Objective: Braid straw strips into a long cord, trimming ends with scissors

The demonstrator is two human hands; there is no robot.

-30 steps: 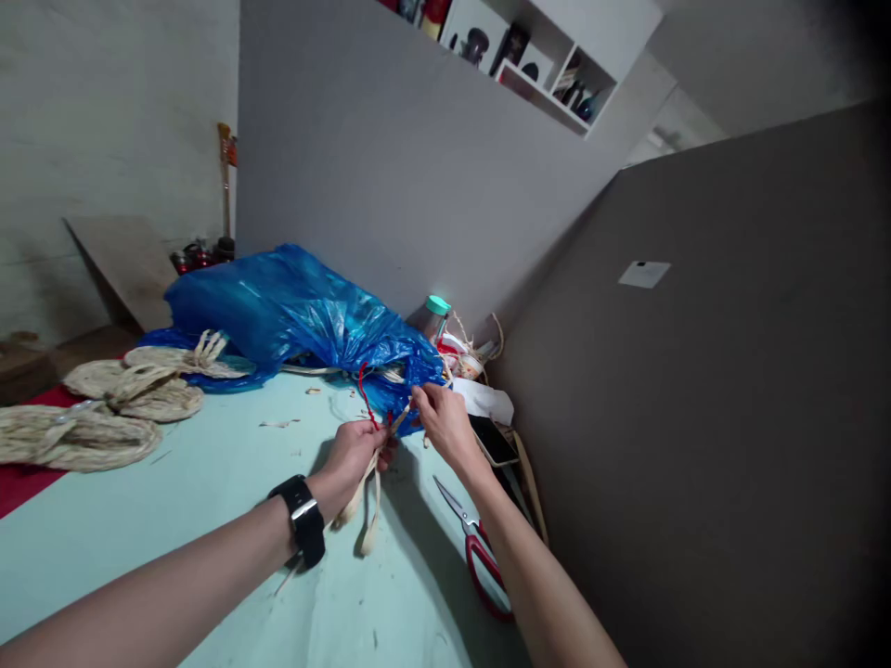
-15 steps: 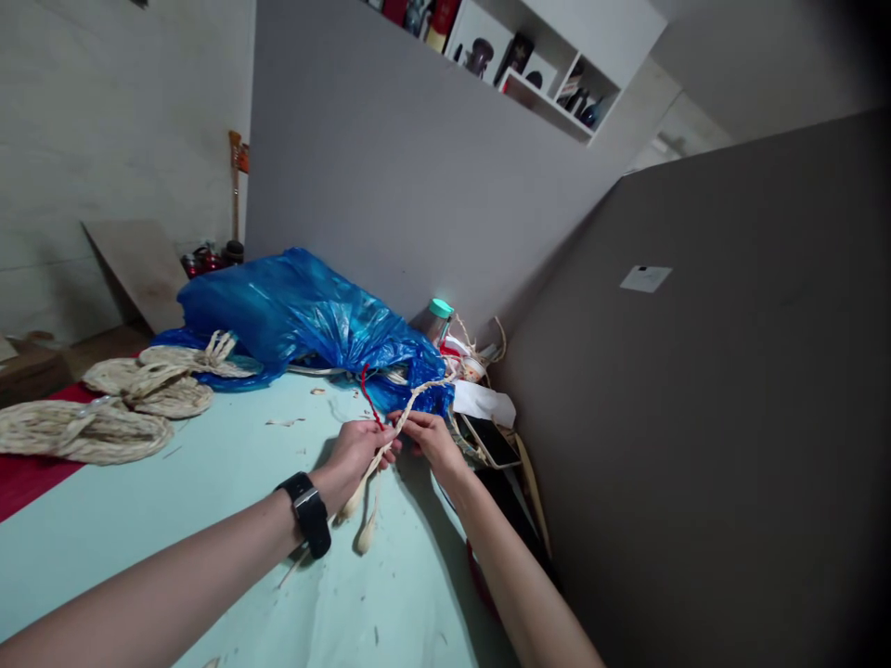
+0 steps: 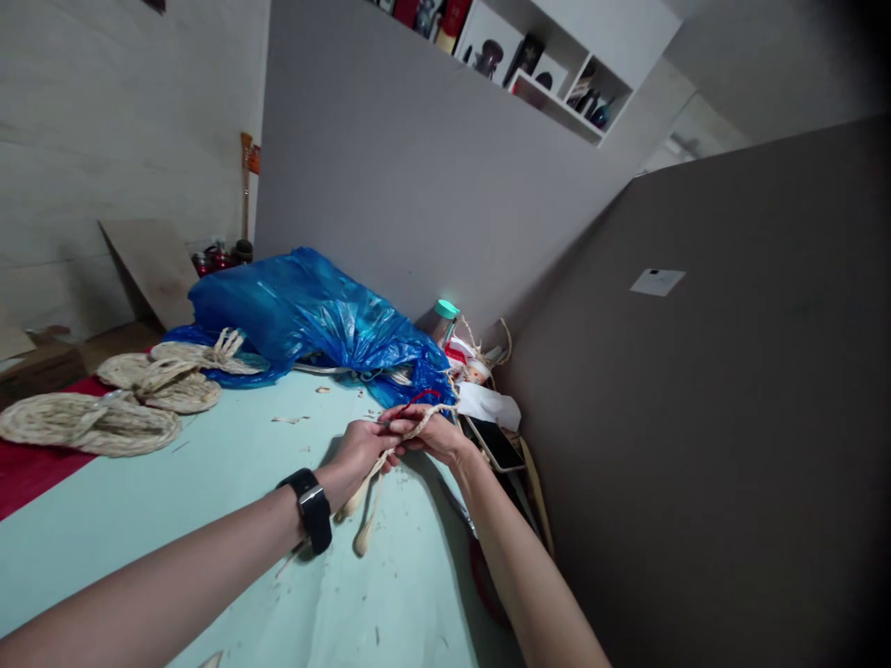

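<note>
A pale braided straw cord runs through my left hand, whose fingers are closed around it. Below that hand hang two loose ends with thick bulb-like tips. My right hand meets the left one, its thumb and fingers pinched together at the braid. A thin red string loops up over the right fingers, and its ends vanish between the hands. The braid's upper part lies across the back of the right hand. A black watch is on my left wrist.
A blue plastic bag lies behind the hands. Coiled straw bundles rest at the left on red cloth. At the right, a phone, white paper and a green-lidded jar crowd the grey partition. Straw scraps dot the pale green tabletop.
My right hand has moved in against the left, over the braid. The red string, upright before, now bends rightward across the right fingers. The view has shifted slightly.
</note>
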